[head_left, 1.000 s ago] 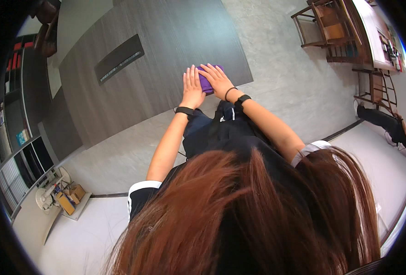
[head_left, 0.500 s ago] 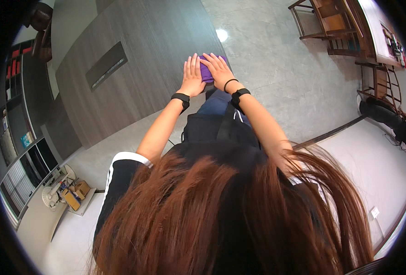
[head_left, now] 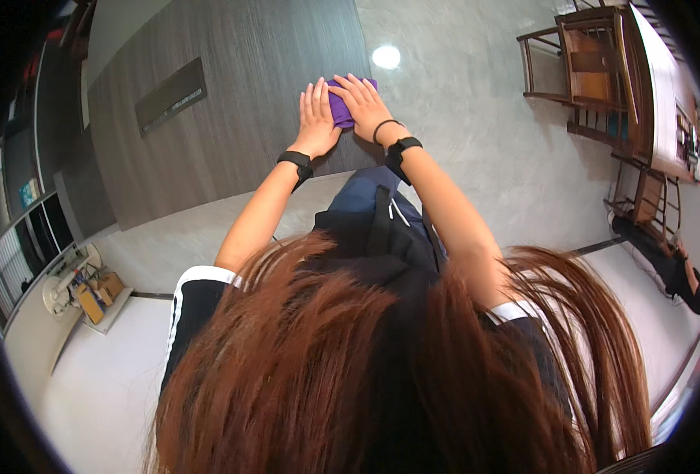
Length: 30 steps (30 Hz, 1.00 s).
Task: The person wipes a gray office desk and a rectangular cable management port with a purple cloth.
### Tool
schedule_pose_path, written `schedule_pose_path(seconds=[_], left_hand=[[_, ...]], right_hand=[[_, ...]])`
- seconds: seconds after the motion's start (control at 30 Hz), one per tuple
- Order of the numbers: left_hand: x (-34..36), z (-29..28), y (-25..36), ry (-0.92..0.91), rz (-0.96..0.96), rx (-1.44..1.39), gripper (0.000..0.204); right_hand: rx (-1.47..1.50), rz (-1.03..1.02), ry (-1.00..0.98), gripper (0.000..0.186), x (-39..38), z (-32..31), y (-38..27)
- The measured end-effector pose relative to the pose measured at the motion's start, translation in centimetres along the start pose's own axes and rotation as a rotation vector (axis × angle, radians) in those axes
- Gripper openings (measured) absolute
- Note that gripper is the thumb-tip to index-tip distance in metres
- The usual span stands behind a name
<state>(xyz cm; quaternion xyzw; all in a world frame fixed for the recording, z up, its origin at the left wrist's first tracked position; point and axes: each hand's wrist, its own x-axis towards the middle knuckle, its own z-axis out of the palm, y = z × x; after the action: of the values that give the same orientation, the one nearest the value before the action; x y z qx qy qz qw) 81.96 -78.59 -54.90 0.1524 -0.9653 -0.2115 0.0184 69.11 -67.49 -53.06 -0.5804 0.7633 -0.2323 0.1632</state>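
Note:
A folded purple cloth [head_left: 339, 109] lies on the dark wood-grain table [head_left: 247, 87], close to its right edge. My left hand [head_left: 316, 122] rests flat on the left side of the cloth, fingers stretched out and pointing away from me. From the other side my right hand [head_left: 362, 107] lies over the cloth with its fingers extended and slightly apart. The palms hide part of the cloth. Black bands circle both wrists, and a thin dark band sits above the right one.
Set into the tabletop is a long dark panel [head_left: 172, 95]. Wooden chairs [head_left: 591, 67] stand at the far right beside a light-topped table [head_left: 666, 87]. Another person in dark clothes [head_left: 658, 261] is at the right rim. A fan [head_left: 59, 292] and boxes [head_left: 101, 296] are at lower left.
The whole view has shifted. My hands and the cloth now appear a little higher and further left in the picture, with the same flat pose. More of the other person shows at right.

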Motion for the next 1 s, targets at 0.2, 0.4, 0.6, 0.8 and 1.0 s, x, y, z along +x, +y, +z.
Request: schedule_pose_path(seconds=[0.2, 0.4, 0.6, 0.8, 1.0], left_hand=[[4.2, 0.5, -0.2, 0.139, -0.114, 0.033, 0.095], [3.3, 0.2, 2.6, 0.109, -0.171, 0.043, 0.094], [-2.5, 1.4, 9.3, 0.135, -0.26, -0.058, 0.1], [-6.5, 2.3, 13.7, 0.101, -0.349, -0.096, 0.101], [-6.2, 2.2, 13.6, 0.099, -0.384, -0.089, 0.098]], right_hand=[[-0.057, -0.167, -0.052, 0.077, 4.6, -1.3, 4.4], [-0.015, -0.164, -0.034, 0.077, 2.5, -1.7, 4.4], [0.048, -0.216, -0.124, 0.076, -4.9, -2.6, 3.1], [0.107, -0.247, -0.225, 0.078, -9.4, -3.5, 1.7], [0.031, -0.285, -0.303, 0.083, -8.6, -4.2, 2.0]])
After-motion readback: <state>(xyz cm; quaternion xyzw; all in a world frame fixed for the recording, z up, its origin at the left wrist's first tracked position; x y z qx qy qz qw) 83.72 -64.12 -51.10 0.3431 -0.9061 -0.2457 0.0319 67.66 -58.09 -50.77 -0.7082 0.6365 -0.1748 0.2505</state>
